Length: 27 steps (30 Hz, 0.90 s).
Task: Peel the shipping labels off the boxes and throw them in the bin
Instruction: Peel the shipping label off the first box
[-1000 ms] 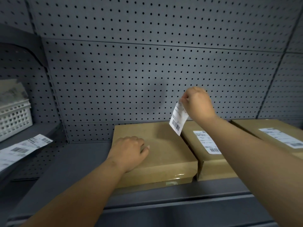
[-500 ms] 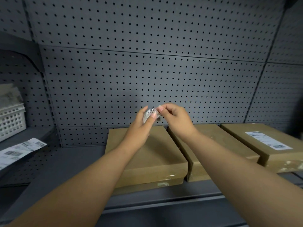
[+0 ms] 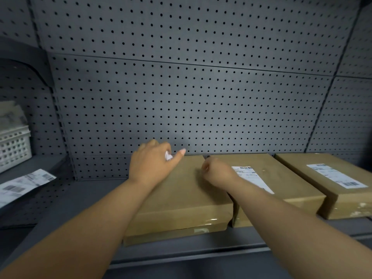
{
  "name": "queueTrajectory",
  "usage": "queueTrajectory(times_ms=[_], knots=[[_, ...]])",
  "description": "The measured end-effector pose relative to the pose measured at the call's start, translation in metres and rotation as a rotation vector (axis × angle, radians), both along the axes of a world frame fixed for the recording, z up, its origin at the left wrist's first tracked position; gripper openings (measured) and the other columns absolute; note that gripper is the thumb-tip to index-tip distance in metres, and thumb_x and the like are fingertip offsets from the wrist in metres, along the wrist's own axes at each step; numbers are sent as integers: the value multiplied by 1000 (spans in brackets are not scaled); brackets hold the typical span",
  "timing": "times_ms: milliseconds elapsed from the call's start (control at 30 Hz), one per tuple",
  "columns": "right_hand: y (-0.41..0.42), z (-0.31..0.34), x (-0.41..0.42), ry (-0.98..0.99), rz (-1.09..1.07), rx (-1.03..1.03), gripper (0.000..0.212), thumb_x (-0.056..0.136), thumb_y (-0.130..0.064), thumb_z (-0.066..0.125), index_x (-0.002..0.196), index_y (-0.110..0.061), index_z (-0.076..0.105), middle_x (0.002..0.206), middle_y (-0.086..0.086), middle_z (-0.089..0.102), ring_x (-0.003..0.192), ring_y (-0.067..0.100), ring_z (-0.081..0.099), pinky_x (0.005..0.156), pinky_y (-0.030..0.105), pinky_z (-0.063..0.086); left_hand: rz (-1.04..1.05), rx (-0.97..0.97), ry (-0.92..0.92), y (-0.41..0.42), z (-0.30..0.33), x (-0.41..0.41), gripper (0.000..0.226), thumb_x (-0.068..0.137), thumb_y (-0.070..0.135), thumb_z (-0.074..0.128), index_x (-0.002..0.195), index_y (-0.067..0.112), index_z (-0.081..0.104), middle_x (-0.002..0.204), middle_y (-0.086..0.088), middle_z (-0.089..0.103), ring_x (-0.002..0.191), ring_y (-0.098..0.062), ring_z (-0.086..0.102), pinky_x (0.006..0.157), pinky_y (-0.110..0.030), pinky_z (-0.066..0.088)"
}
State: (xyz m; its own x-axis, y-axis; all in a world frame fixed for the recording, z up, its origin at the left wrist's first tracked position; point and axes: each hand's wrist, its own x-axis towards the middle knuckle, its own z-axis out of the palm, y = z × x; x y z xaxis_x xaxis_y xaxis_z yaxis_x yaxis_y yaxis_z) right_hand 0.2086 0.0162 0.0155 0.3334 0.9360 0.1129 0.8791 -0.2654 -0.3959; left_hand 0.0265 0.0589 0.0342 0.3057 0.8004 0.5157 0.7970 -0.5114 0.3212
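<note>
Three flat cardboard boxes lie side by side on a grey shelf. The left box (image 3: 181,198) has a bare top. My left hand (image 3: 151,162) hovers over its far edge and grips a crumpled white label (image 3: 168,156), with the thumb sticking out. My right hand (image 3: 216,172) is curled into a loose fist over the seam between the left and middle boxes; nothing shows in it. The middle box (image 3: 281,178) carries a white shipping label (image 3: 251,178), partly hidden by my right forearm. The right box (image 3: 332,190) bears another label (image 3: 336,176).
A grey pegboard wall (image 3: 191,97) backs the shelf (image 3: 80,202). On a side shelf at the left stands a white slotted basket (image 3: 14,146). Below it a strip of white labels (image 3: 24,182) hangs over the shelf edge.
The peeled label went from my right hand, was crumpled between both hands, and now sits balled in my left hand. My right hand has dropped toward the middle box.
</note>
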Motion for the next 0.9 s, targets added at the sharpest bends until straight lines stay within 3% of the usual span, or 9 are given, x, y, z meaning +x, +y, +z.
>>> queueTrajectory(times_ms=[67, 133, 267, 333, 500, 633, 767, 900], knots=[[7, -12, -12, -133, 47, -11, 27, 92, -25, 47, 103, -7, 63, 111, 13, 64, 104, 32, 60, 87, 35, 50, 37, 87, 106, 3, -5, -2, 47, 83, 63, 46, 82, 18, 60, 88, -3, 55, 87, -25, 53, 71, -32, 42], [9, -17, -27, -127, 165, 62, 27, 93, -24, 46, 100, -5, 64, 110, 16, 62, 104, 32, 59, 90, 36, 49, 52, 122, 159, 6, -8, -3, 41, 83, 57, 52, 81, 17, 60, 89, -4, 58, 84, -25, 53, 69, -31, 39], [-1, -12, -34, -139, 433, 47, 18, 87, -16, 54, 94, -6, 67, 102, 12, 62, 99, 24, 57, 84, 23, 39, 41, 157, 193, 13, -13, -9, 30, 85, 46, 54, 83, 16, 58, 84, -4, 54, 77, -21, 44, 66, -29, 35], [-3, -10, -18, -151, 410, 25, 17, 86, -14, 54, 93, -5, 67, 98, 10, 62, 99, 23, 57, 84, 19, 38, 39, 149, 187, 15, -15, -13, 27, 86, 42, 53, 79, 16, 51, 80, -1, 46, 75, -21, 42, 64, -29, 34], [24, -13, 3, -173, 124, 43, 27, 91, -16, 43, 98, -1, 65, 108, 16, 66, 103, 30, 58, 84, 32, 46, 45, 127, 222, 20, -18, -16, 19, 88, 32, 47, 90, 15, 55, 82, 2, 43, 78, -20, 43, 63, -29, 36], [35, -19, -28, -166, 281, 107, 26, 92, -20, 45, 96, -2, 65, 106, 17, 62, 101, 30, 57, 89, 32, 43, 32, 123, 237, 21, -17, -14, 19, 88, 31, 46, 93, 14, 55, 85, 3, 40, 78, -20, 43, 64, -29, 36], [23, -13, -19, -135, 455, 55, 16, 86, -14, 54, 92, -7, 66, 93, 5, 56, 98, 23, 57, 86, 27, 42, 10, 120, 232, 23, -17, -16, 20, 88, 30, 47, 93, 12, 55, 85, 2, 40, 76, -20, 45, 63, -29, 36], [37, -12, 17, -199, 220, 23, 22, 89, -15, 47, 92, -3, 65, 101, 12, 66, 100, 28, 59, 80, 29, 44, 29, 110, 271, 27, -19, -19, 21, 88, 32, 45, 92, 14, 54, 85, 2, 41, 77, -19, 44, 64, -28, 36]])
